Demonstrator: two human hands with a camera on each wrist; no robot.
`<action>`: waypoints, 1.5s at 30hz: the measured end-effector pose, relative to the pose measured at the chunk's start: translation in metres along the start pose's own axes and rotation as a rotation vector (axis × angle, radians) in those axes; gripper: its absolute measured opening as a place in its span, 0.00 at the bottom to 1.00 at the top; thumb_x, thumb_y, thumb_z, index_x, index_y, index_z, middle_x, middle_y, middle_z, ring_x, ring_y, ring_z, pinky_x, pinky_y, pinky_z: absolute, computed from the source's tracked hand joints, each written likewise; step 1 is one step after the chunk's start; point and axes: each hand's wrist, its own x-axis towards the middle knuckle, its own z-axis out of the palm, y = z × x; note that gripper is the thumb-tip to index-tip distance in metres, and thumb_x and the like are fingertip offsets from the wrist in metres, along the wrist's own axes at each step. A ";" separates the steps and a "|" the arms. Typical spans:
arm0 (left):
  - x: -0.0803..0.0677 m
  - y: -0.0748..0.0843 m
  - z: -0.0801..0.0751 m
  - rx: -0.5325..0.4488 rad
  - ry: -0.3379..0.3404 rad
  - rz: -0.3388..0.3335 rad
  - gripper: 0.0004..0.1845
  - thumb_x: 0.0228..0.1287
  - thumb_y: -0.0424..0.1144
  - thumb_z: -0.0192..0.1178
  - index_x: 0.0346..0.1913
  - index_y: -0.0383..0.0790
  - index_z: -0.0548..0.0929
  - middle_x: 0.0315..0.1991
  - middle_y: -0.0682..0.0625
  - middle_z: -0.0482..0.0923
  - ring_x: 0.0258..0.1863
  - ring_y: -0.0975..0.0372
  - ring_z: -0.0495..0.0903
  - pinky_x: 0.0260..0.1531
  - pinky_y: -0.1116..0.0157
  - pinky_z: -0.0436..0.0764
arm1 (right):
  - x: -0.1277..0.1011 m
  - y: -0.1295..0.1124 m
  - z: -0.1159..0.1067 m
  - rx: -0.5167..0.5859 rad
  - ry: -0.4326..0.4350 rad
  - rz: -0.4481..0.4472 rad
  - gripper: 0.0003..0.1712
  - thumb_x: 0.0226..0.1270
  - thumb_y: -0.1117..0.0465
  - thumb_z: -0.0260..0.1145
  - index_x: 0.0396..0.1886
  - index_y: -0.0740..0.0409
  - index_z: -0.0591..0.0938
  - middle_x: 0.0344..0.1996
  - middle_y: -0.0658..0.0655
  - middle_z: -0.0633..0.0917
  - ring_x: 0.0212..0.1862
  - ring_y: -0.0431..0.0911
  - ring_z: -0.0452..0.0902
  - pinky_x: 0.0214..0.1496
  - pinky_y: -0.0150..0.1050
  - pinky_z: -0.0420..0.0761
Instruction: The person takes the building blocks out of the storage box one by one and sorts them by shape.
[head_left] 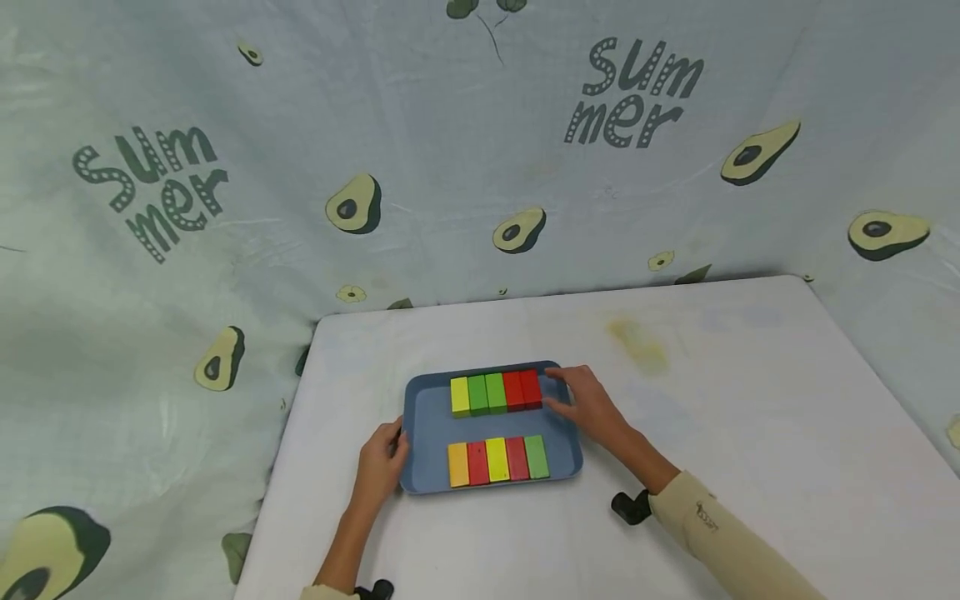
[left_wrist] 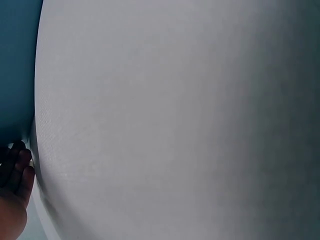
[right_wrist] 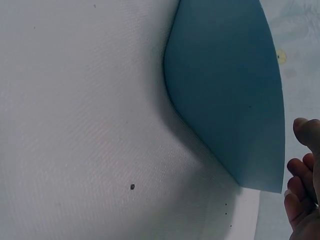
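While left hand (head_left: 379, 458) grips tray (head_left: 429, 429) by left edge | right hand (head_left: 587, 402) wide, empty | we judge both block rows (head_left: 496, 393) laid, remainder unclear

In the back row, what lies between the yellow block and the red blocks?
Two green blocks, side by side, as the head view shows.

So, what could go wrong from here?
Two things, perhaps. The right hand has its fingers close beside the red block at the right end of the top row, so a nudge might push that row crooked. And the left hand is at the left edge of the tray: a jolt there could shift the top row and the bottom row, since I see no dividers between them.
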 end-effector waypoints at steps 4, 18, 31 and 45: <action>0.000 0.000 0.001 0.007 0.000 0.003 0.16 0.61 0.25 0.57 0.52 0.23 0.78 0.36 0.42 0.79 0.37 0.54 0.80 0.36 0.57 0.78 | 0.000 0.001 0.001 -0.030 0.023 -0.002 0.28 0.56 0.59 0.72 0.56 0.62 0.77 0.49 0.57 0.80 0.50 0.50 0.69 0.49 0.45 0.75; -0.005 -0.001 0.002 0.001 0.016 -0.034 0.15 0.63 0.26 0.55 0.51 0.24 0.78 0.37 0.43 0.79 0.38 0.54 0.80 0.37 0.57 0.78 | 0.001 0.006 0.004 -0.039 0.026 -0.045 0.29 0.54 0.59 0.74 0.56 0.62 0.77 0.49 0.56 0.80 0.51 0.49 0.68 0.50 0.45 0.75; -0.013 -0.002 -0.001 0.021 0.059 0.024 0.14 0.61 0.25 0.57 0.49 0.23 0.80 0.34 0.46 0.79 0.32 0.60 0.78 0.30 0.65 0.77 | -0.004 0.004 0.013 -0.052 0.014 -0.046 0.28 0.53 0.60 0.74 0.55 0.61 0.78 0.48 0.55 0.80 0.49 0.48 0.67 0.48 0.43 0.76; -0.008 0.000 -0.001 -0.005 0.060 0.029 0.14 0.60 0.24 0.57 0.49 0.22 0.79 0.35 0.44 0.79 0.35 0.57 0.80 0.33 0.63 0.78 | 0.011 0.003 0.009 -0.109 0.012 -0.133 0.33 0.51 0.55 0.76 0.57 0.60 0.77 0.49 0.55 0.80 0.51 0.51 0.66 0.51 0.51 0.68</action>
